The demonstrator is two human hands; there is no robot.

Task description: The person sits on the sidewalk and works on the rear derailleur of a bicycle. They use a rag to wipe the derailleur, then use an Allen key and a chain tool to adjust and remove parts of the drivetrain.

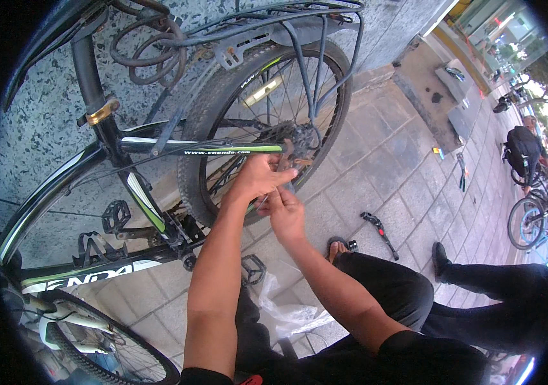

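A black, green and white bicycle (142, 186) stands against the wall with its rear wheel (206, 109) in front of me. At the rear hub, my left hand (261, 176) is closed around the rear derailleur (288, 168), its thumb stretched over it and its other fingers partly hidden. Just below and touching it, my right hand (287, 212) is pinched shut. A thin, light-coloured piece (262, 203) shows beside its fingertips; what exactly they hold is too small to make out.
A clear plastic bag (290, 311) lies below my arms. On the paving are a black folding lock-like part (380, 235), pliers (461, 172) and a small coloured box (439, 153). A person's trousered leg (492, 282) stands at right, with a blue bicycle (526, 221) beyond.
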